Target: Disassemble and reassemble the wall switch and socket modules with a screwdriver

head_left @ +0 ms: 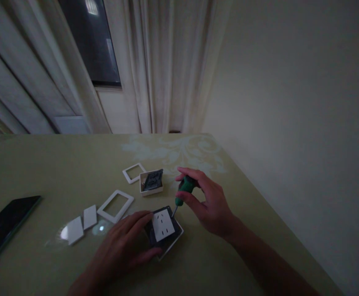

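A wall socket point(163, 225) with a white slotted face and a dark frame sits on a white back box in front of me. My left hand point(125, 240) steadies it from the left, thumb and fingers gripping its edges. In my right hand point(211, 205) is a screwdriver point(186, 186) with a green handle, held between thumb and fingers. Its shaft slants down to the left, and the tip meets the socket's dark frame near the upper right edge. Whether the tip sits in a screw is too small to tell.
Behind the socket stands a white box point(151, 192) with a dark module tilted in it. A white frame point(130, 179) touches it; another frame point(101, 211) lies nearer. Two white plates point(75, 231) and a dark tablet-like device point(5, 226) are leftward. A wall point(305, 123) borders the table's right edge.
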Demonstrator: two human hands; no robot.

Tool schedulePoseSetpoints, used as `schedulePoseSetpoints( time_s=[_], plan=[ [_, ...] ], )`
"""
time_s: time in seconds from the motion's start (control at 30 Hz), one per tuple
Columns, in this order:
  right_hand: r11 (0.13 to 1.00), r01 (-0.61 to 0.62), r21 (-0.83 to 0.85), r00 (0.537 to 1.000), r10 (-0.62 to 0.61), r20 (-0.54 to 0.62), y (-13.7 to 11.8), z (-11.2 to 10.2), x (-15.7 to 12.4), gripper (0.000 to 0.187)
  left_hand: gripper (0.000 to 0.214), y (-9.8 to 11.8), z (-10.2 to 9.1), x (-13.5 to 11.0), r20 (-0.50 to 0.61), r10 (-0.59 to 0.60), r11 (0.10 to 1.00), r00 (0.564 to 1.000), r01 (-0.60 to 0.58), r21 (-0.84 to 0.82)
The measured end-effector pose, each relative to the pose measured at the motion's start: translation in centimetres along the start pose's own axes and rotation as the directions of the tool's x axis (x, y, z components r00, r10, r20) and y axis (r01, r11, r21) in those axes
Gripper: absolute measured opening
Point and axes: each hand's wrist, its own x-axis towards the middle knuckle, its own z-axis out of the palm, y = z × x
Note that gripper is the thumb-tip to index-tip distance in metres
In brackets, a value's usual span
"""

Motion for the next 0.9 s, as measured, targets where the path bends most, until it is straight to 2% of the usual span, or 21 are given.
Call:
schedulePoseSetpoints(
  time_s=[0.23, 0.63, 0.8, 0.9],
  plan=[
    [0.999, -0.030, 0.024, 1.000, 0.030, 0.001, 0.02, 0.01, -0.08, 0.044, 0.062, -0.20, 0.33, -0.59, 0.019, -0.041, 0.998, 0.999, 0.042, -0.043],
    [0.999, -0.036, 0.032, 0.999, 0.036, 0.000, 0.05, -0.02, -0.14, 0.043, 0.062, -0.21, 0.12, -0.38, 0.020, -0.017, 0.999, 1.000, 0.017, -0.030],
    [1.000, 0.002, -0.002, 1.000, -0.002, 0.017, -0.18, 0.10, 0.11, 0.041, 0.063, -0.16, 0.04, -0.22, 0.005, 0.000, 1.000, 1.000, 0.000, -0.017],
    [0.998, 0.069, -0.003, 0.996, -0.068, 0.059, -0.75, -0.30, 0.23, 0.040, 0.062, -0.15, 0.04, -0.21, 0.007, 0.012, 1.000, 1.000, -0.012, -0.025]
  ],
)
